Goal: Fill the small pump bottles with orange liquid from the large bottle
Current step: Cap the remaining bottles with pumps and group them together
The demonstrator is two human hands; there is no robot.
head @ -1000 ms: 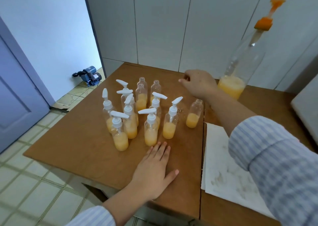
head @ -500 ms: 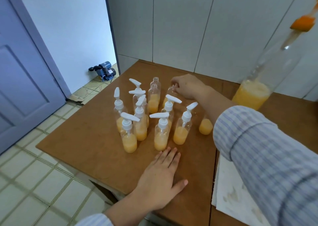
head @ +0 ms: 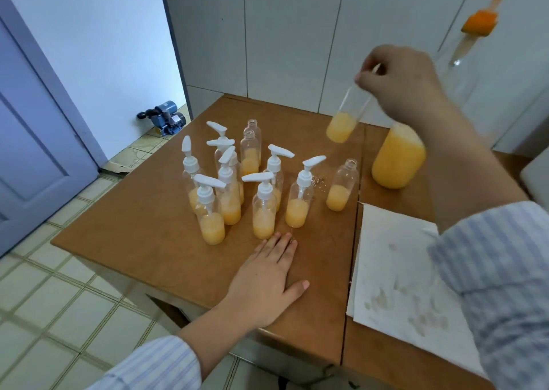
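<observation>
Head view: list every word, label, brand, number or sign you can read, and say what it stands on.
None can be read.
Small bottles: clear plastic, no labels showing.
Large bottle: no label showing.
Paper sheet: only stains, no print.
Pump on the floor: a pale patch that may be a label, too small and blurred to read.

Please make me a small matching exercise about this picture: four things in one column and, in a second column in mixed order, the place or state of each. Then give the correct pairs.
Things:
1. left hand
2. lifted small bottle
3. large bottle
4. paper sheet

Places or states:
A. lies flat and stained on the table, near its right edge
B. hangs tilted in the air, held by the right hand
C. rests flat on the table, fingers straight, in front of the pump bottles
D. stands on the table with an orange pump on top, orange liquid in its lower part

Pairs: 1-C, 2-B, 3-D, 4-A
</observation>
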